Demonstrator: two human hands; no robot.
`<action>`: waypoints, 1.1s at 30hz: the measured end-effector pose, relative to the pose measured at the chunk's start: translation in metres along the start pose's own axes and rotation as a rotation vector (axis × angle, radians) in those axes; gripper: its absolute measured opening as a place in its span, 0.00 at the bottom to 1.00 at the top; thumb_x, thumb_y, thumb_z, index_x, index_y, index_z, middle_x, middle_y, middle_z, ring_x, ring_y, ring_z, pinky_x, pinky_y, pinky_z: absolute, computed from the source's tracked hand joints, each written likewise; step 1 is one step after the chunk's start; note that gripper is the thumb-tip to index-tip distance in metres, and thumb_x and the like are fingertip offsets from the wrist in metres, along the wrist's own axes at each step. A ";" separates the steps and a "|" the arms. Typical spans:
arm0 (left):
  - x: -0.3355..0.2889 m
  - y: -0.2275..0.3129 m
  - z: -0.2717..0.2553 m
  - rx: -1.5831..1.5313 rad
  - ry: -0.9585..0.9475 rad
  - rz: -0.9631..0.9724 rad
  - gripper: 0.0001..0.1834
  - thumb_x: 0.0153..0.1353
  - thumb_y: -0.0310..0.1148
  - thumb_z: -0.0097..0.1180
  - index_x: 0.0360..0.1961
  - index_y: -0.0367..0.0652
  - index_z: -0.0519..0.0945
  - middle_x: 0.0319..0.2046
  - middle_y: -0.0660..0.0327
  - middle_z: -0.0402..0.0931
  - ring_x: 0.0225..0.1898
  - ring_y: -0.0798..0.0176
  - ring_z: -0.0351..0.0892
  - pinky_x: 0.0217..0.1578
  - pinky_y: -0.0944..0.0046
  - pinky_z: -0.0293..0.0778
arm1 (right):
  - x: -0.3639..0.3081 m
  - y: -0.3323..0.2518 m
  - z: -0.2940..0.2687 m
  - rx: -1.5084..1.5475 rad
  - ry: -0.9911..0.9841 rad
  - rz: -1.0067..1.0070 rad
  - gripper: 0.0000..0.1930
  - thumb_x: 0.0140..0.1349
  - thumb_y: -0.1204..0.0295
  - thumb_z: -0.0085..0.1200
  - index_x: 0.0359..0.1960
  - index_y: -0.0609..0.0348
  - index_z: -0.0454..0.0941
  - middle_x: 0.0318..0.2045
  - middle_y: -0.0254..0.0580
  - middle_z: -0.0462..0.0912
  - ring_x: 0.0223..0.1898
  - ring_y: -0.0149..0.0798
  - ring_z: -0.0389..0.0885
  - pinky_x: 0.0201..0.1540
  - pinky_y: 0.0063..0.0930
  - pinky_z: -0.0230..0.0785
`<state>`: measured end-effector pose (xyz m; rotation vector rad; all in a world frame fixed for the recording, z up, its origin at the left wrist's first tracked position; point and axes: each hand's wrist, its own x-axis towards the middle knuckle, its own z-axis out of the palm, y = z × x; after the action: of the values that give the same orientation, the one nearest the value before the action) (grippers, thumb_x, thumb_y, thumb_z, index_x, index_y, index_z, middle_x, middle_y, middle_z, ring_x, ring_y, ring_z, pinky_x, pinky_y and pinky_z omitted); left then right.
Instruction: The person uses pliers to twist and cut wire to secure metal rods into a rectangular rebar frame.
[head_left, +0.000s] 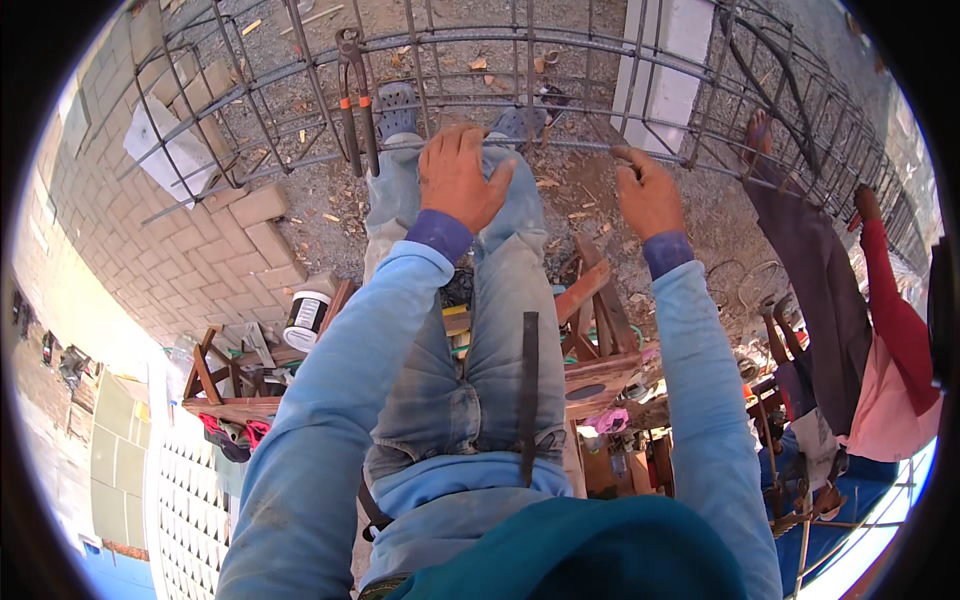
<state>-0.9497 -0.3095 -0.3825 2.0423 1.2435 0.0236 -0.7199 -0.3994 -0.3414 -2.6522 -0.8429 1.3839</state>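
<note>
A long cage of steel bars (575,103) stretches across the top of the view in front of my legs. My left hand (462,178) lies over its nearest steel bar (560,146), fingers curled down around it and thumb out to the side. Farther right, my right hand (650,200) is beside the same bar, fingers curled, index finger and thumb pointing at it. Anything between those fingertips is too small to make out. A pair of pincers (357,100) with dark handles and orange bands hangs on the cage, left of my left hand.
Another person in dark trousers (815,270) and a red sleeve (893,280) stands at the cage's right end. A white block (665,75) lies under the cage. Paving blocks (220,240), a white bucket (306,318) and a wooden frame (235,408) are at left.
</note>
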 end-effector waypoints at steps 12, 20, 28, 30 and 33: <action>0.040 0.020 0.069 0.137 -0.425 -0.196 0.25 0.63 0.51 0.43 0.41 0.36 0.73 0.34 0.46 0.78 0.44 0.46 0.75 0.55 0.43 0.54 | 0.032 0.001 0.022 0.045 -0.090 -0.057 0.16 0.56 0.67 0.50 0.46 0.49 0.80 0.42 0.50 0.81 0.45 0.51 0.79 0.49 0.37 0.70; 0.029 0.021 0.075 0.214 -0.158 -0.102 0.22 0.62 0.46 0.46 0.45 0.37 0.71 0.41 0.47 0.76 0.45 0.45 0.74 0.55 0.43 0.54 | 0.035 -0.017 0.032 -0.273 -0.093 -0.186 0.14 0.55 0.68 0.49 0.42 0.48 0.82 0.40 0.51 0.82 0.42 0.52 0.80 0.47 0.44 0.72; -0.038 0.034 0.063 -0.223 -0.139 -0.125 0.18 0.58 0.35 0.53 0.47 0.37 0.71 0.49 0.48 0.70 0.51 0.42 0.68 0.51 0.50 0.64 | 0.066 -0.026 0.045 -0.567 -0.194 -0.285 0.15 0.50 0.73 0.51 0.40 0.48 0.83 0.37 0.51 0.82 0.42 0.52 0.79 0.47 0.44 0.71; -0.032 0.038 0.078 -0.176 -0.059 -0.203 0.17 0.59 0.35 0.52 0.46 0.36 0.72 0.47 0.47 0.71 0.49 0.41 0.70 0.50 0.49 0.65 | 0.070 -0.031 0.049 -0.530 -0.195 -0.346 0.16 0.49 0.74 0.52 0.40 0.48 0.83 0.37 0.51 0.82 0.42 0.53 0.78 0.47 0.44 0.71; -0.010 0.031 0.092 -0.199 -0.090 -0.386 0.14 0.60 0.35 0.50 0.43 0.36 0.74 0.42 0.45 0.74 0.45 0.40 0.72 0.47 0.48 0.67 | 0.071 -0.044 0.059 -0.490 -0.229 -0.427 0.09 0.53 0.69 0.54 0.35 0.51 0.83 0.34 0.52 0.81 0.41 0.51 0.80 0.43 0.43 0.73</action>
<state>-0.8976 -0.3776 -0.4281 1.5927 1.4941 -0.1197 -0.7527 -0.3402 -0.4183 -2.3977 -1.8570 1.5264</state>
